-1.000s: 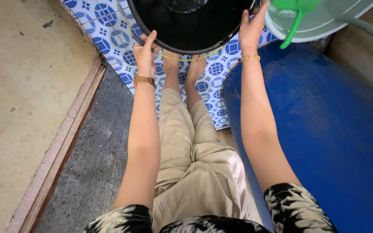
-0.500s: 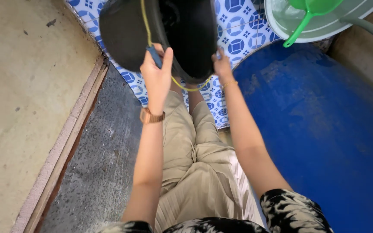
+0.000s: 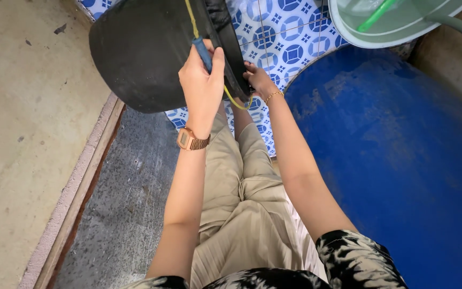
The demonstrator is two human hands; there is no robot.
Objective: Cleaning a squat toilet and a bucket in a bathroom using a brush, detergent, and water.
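You had one round black plastic bucket [image 3: 145, 53], one large blue plastic drum [image 3: 391, 160], one pale green plastic basin [image 3: 397, 27], one rose-gold wristwatch [image 3: 191, 140] and one thin gold bracelet [image 3: 274, 95].

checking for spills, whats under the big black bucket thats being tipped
Under the tilted black plastic bucket lies blue-and-white patterned tile floor and the edge of a concrete slab. The bucket's body covers the floor directly beneath, and its inside cannot be seen.

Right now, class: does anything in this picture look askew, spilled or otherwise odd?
The round black bucket lies tipped on its side rather than upright; the left hand grips its blue-sleeved yellow handle, and the right hand holds its rim. No spill shows.
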